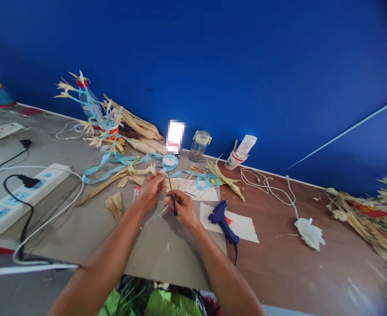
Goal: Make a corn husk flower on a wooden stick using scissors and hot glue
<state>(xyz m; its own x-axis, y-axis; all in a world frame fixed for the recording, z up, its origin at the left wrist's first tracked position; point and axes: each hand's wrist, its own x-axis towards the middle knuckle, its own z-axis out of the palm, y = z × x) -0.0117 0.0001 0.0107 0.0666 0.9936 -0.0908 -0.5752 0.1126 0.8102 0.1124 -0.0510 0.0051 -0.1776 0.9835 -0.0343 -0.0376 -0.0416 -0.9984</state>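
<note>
Where the bench (167,263) starts at left, a blue-and-red pot (1,96) stands far back; nearer, a white power strip (53,181) with a black plug (29,181) in it. Next, far: clear bottle (90,103) with red cap, husk flowers (65,93) on blue stems, then dry husks (137,120) piled by the blue wall (213,66). Blue ribbon (94,171) trails nearer; a folded husk (114,205) lies left of my left forearm. Mid-bench, my left hand (150,193): fingertips pressed together, pinching a small pale husk piece (153,168), mostly hidden. Ribbon roll (170,161) just beyond. My right hand (187,210) is just beside, fingers curled round black scissors (173,204), blades pointing far, near my left fingertips; can't tell if they touch the husk piece. Beyond, a lidded clear jar (196,151); nearer, thin wires on a white sheet (209,194). Right of these, a paper cup (234,160) far, a loose husk (229,182) nearer. Near right, blue glue gun (220,215) lies partly on white paper (246,226). Farther right: white cable (272,188), crumpled white bundle (310,232), more husks (361,224) at the edge.
</note>
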